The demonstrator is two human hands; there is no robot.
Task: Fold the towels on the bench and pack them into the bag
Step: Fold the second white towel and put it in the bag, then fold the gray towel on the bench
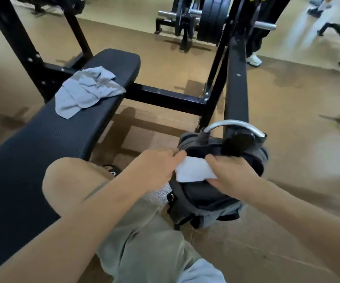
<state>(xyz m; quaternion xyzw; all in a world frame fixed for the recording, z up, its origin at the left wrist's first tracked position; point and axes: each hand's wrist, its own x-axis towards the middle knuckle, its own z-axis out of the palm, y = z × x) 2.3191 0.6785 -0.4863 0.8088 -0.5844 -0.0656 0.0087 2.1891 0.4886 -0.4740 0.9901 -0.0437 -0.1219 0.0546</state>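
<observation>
Left hand (157, 166) and right hand (229, 172) both pinch a folded white towel (193, 169) at the bag (210, 193) mouth (bag on floor). Grey towel (87, 89) lies crumpled on bench (42, 144).

We have one wide-angle view from head height, looking forward and down, close over our hands (191, 170) and knee, with the desk (48, 139) stretching away on our left.
</observation>
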